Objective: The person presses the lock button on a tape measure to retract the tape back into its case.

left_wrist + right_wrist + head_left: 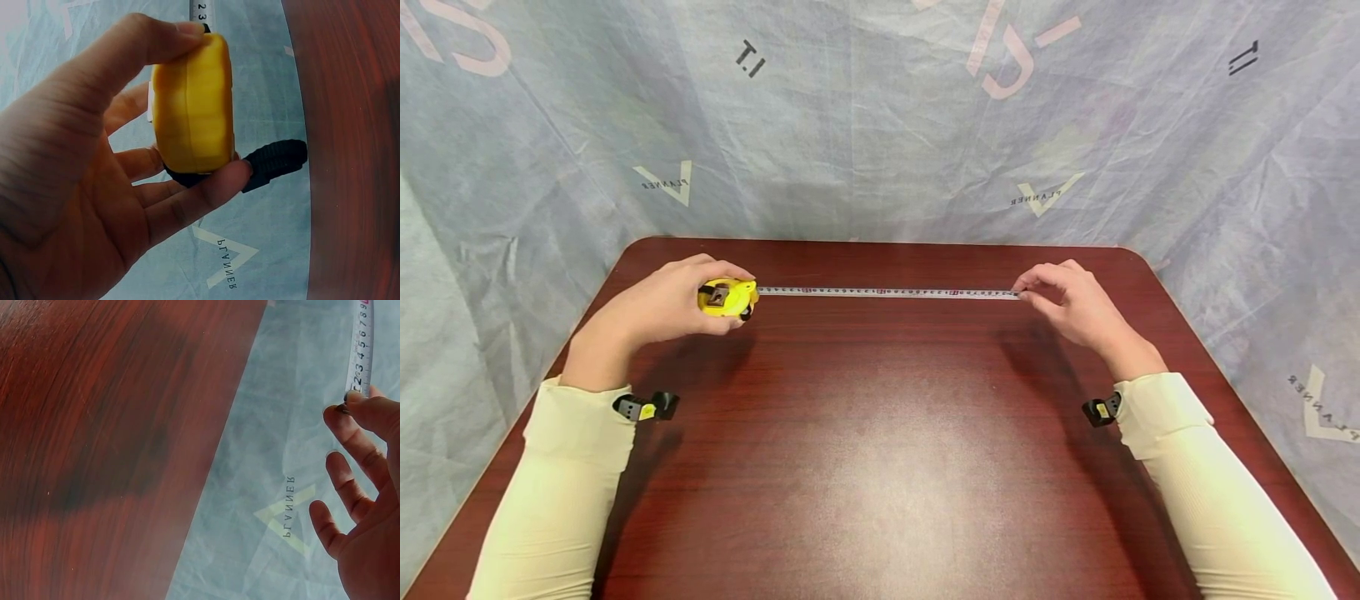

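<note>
A yellow tape measure (739, 298) sits in my left hand (672, 302), thumb on one edge and fingers around the other. Its white blade (850, 292) stretches straight across to the right, above the far part of the table. At the blade's free end, my right hand (1071, 307) pinches the tip between thumb and index finger. In the left wrist view the yellow case (194, 106) shows edge-on, with a black strap (278, 161) hanging by the fingertips. The right wrist view shows the low numbers of the blade (360, 356) beside the pinching thumb; the other fingers are spread apart.
Below both hands lies a dark red wood-grain table (880, 450) with rounded far corners. A pale grey fabric sheet (850, 125) with printed lettering hangs behind the table and along its sides. Each wrist carries a small black camera mount (646, 407).
</note>
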`<action>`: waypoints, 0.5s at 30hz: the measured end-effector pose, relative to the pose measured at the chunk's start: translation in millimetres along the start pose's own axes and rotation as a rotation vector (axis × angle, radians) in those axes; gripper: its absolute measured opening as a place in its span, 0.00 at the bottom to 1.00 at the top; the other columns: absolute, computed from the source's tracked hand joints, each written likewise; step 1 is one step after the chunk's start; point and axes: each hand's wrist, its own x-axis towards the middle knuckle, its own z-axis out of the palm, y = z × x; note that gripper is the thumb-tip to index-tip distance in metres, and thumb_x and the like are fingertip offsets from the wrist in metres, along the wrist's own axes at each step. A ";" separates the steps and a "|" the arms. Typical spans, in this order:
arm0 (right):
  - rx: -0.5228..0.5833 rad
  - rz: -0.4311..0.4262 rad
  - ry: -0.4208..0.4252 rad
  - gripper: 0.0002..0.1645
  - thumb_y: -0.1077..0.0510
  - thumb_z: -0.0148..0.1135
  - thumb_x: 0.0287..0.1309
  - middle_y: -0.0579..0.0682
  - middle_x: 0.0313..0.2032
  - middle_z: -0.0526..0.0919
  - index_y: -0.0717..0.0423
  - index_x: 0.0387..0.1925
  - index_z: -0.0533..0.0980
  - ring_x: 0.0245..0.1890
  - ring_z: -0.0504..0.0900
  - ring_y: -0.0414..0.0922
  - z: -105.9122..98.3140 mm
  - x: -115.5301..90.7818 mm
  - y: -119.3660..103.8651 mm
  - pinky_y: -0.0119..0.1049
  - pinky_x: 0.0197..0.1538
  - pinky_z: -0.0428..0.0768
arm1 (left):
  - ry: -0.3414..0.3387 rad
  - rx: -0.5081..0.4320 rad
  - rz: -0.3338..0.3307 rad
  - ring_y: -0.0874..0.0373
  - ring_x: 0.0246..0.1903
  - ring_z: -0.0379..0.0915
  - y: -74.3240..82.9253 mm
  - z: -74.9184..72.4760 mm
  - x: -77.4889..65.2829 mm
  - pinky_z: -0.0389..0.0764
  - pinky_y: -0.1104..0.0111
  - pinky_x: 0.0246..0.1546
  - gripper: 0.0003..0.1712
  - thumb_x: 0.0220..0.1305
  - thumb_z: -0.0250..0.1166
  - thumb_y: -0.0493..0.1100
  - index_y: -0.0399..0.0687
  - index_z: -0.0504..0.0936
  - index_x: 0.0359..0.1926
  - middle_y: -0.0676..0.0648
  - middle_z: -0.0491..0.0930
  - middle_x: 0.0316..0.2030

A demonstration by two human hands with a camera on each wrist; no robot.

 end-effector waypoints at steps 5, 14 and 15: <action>0.004 0.009 -0.004 0.12 0.71 0.71 0.60 0.47 0.38 0.86 0.51 0.39 0.84 0.42 0.74 0.48 0.7 0.1 -1.2 0.46 0.45 0.66 | 0.003 -0.003 -0.002 0.53 0.44 0.72 0.8 0.0 -0.1 0.73 0.55 0.46 0.29 0.56 0.77 0.48 0.56 0.82 0.60 0.47 0.77 0.49; 0.017 0.012 0.002 0.11 0.71 0.71 0.59 0.47 0.37 0.86 0.54 0.39 0.84 0.41 0.74 0.48 3.3 1.7 -1.9 0.45 0.45 0.67 | -0.003 0.005 -0.006 0.52 0.45 0.72 2.8 -0.5 0.3 0.73 0.55 0.46 0.29 0.57 0.77 0.48 0.56 0.82 0.60 0.47 0.77 0.49; 0.020 0.013 0.002 0.11 0.71 0.71 0.59 0.47 0.37 0.86 0.53 0.39 0.84 0.41 0.74 0.48 3.7 1.9 -2.2 0.45 0.45 0.67 | -0.004 0.004 -0.006 0.52 0.45 0.72 3.2 -0.6 0.4 0.73 0.55 0.46 0.29 0.57 0.77 0.48 0.56 0.82 0.60 0.47 0.77 0.49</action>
